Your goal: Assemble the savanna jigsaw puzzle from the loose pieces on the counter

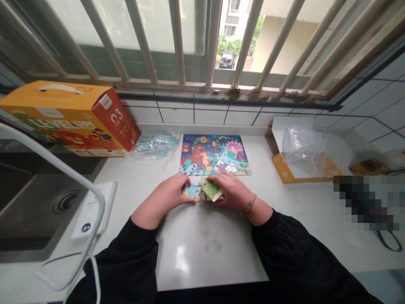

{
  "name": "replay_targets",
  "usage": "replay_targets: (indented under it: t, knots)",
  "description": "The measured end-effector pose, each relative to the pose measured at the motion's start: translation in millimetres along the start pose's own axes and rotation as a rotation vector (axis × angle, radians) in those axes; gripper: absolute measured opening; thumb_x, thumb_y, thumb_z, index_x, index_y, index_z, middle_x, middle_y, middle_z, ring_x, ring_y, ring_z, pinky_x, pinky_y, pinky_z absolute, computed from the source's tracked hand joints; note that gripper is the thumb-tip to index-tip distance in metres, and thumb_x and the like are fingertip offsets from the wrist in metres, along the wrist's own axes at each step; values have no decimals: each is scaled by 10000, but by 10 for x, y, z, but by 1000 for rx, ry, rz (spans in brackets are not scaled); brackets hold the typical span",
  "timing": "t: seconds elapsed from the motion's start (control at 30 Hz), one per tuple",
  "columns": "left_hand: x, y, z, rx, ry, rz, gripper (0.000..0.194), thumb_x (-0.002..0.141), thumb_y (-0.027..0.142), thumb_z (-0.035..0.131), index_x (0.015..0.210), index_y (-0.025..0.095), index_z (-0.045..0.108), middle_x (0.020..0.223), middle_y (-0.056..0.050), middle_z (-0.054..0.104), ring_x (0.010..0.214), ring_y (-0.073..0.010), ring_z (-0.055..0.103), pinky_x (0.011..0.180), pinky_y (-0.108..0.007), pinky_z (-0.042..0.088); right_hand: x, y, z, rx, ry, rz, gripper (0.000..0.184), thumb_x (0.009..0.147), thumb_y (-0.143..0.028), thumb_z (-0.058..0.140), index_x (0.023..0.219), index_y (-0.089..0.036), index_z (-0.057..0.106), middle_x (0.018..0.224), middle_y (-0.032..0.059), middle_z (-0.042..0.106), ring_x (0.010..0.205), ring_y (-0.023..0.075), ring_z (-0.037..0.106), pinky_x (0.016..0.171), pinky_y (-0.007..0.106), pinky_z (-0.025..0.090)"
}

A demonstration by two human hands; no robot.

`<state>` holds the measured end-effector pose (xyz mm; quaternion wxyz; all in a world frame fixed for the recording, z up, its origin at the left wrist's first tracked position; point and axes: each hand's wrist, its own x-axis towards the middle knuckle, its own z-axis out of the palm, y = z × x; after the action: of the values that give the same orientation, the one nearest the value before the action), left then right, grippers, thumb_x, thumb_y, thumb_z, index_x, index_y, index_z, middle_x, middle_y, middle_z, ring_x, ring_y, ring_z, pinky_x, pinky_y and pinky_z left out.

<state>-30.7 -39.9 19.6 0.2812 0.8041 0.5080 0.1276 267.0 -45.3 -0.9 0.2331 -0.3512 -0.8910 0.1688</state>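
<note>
One blue puzzle piece lies just below the frame's centre, edges pinched by the left hand; the right hand grips green-topped pieces beside it, under the assembled puzzle. Joining seems underway; next calls for careful alignment.

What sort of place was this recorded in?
Most likely a kitchen: a dark sink is set into the pale countertop, with white wall tiles behind it, below a barred window.
</note>
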Motion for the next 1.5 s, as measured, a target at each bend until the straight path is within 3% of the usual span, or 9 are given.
replay_targets:
  t: [0.3,0.43,0.6,0.77,0.93,1.1,1.3,1.5]
  knots:
    - [-21,-25,-92,40,-29,-3,516,679,454,1052,942,216,677,1012,-55,713,938,-289,687,799,-378,509,-351,-191,-24,109,4,-55,647,883,-400,912,1431,-250,603,1316,137,764,1137,319,701,991,494,606]
    - [-26,64,-15,80,39,171,622,726,474,1053,1195,225,729,1283,-123,741,1237,-366,687,1043,-486,546,-394,-155,-38,154,64,-31,678,839,-327,931,1435,-259,615,1296,131,766,1150,317,712,995,489,620]
    - [7,250,301,81,31,350,815,808,545,1004,1475,242,647,1519,-171,692,1445,-393,617,1203,-562,483,-498,15,-141,120,162,106,702,836,-270,903,1473,-268,611,1351,144,754,1217,338,732,1045,518,633]
    - [27,333,394,96,-20,345,497,960,457,877,1379,258,698,1416,-134,750,1353,-368,665,1132,-545,511,-601,123,-188,131,201,214,630,897,-415,903,1452,-274,639,1350,145,768,1236,346,760,1063,529,643]
    - [31,293,303,114,-22,317,352,955,415,856,1234,233,741,1289,-133,758,1240,-355,687,1059,-517,534,-582,88,-165,238,205,240,649,890,-461,918,1442,-279,630,1370,121,772,1222,315,782,1049,465,650]
    - [34,283,286,93,-16,329,311,957,368,834,1222,232,745,1251,-121,753,1210,-342,692,1029,-495,535,-566,76,-181,286,201,263,678,872,-465,942,1439,-275,623,1339,104,781,1180,297,794,1009,429,659]
    - [29,288,300,110,-8,324,340,948,363,829,1254,244,740,1299,-119,750,1243,-346,684,1059,-501,519,-529,25,-119,204,148,176,670,912,-435,926,1487,-276,622,1377,137,760,1258,319,758,1080,492,639]
    - [17,275,303,86,-4,315,349,965,374,820,1278,246,731,1341,-129,746,1324,-355,664,1125,-525,514,-531,-61,-61,82,106,150,1070,720,-501,1071,1617,-290,526,1664,217,547,1516,427,581,1239,649,528]
